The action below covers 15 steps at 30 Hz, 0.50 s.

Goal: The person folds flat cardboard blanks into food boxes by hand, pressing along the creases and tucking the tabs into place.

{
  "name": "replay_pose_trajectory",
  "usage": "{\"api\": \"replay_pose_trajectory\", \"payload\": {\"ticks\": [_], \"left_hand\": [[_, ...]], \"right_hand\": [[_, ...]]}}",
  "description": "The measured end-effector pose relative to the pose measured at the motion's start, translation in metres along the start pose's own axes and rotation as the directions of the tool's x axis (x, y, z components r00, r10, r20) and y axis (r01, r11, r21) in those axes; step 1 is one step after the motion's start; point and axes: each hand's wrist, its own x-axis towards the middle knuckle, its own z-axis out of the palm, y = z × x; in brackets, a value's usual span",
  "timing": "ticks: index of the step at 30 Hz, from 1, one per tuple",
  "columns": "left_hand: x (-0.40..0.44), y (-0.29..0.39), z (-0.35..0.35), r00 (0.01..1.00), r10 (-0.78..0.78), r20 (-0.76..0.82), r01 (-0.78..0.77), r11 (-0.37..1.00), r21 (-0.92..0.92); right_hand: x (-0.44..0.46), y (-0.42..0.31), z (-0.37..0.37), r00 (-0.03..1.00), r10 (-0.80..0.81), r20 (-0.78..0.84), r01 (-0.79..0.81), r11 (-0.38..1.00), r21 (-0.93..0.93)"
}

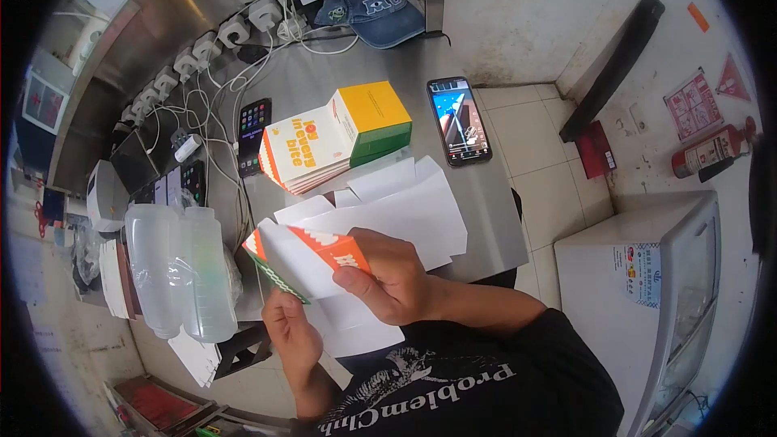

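A partly folded cardboard food box (328, 320) is held in front of my shirt, over the table's near edge. Its inside is white, with orange and green printed panels turned up. My right hand (384, 275) grips the orange panel, thumb on its printed face. On the green side, my left hand (293, 332) pinches the box's edge with curled fingers. Just beyond, white unfolded box blanks (396, 214) lie with their plain side up. Behind them rests a stack of printed box blanks (312, 137), yellow, green and white, reading "Joy in every bite".
A lit phone (459, 121) lies at the table's right edge. Another phone (252, 133), cables and chargers (214, 44) line the left and back, near a blue cap (376, 12). Translucent plastic bottles (182, 271) stand left. A white freezer (623, 275) is at right.
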Motion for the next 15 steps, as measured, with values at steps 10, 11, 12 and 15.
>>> {"api": "replay_pose_trajectory", "payload": {"ticks": [10, 11, 12, 15], "left_hand": [[0.007, 0.011, 0.008, 0.859, 0.424, -0.286, -0.341, 0.892, 0.297], [0.007, 0.011, 0.006, 0.859, 0.425, -0.285, -0.342, 0.891, 0.299], [0.006, 0.012, 0.004, 0.836, 0.471, -0.28, -0.368, 0.862, 0.349], [0.004, 0.011, -0.006, 0.808, 0.546, -0.22, -0.423, 0.799, 0.428]], "right_hand": [[-0.011, -0.001, -0.002, 0.814, 0.275, 0.512, -0.474, 0.824, 0.311], [-0.008, -0.002, -0.005, 0.814, 0.273, 0.512, -0.473, 0.823, 0.313], [-0.003, -0.002, -0.011, 0.696, 0.316, 0.645, -0.569, 0.79, 0.228], [-0.002, -0.009, -0.012, 0.634, 0.304, 0.711, -0.592, 0.783, 0.194]]}}
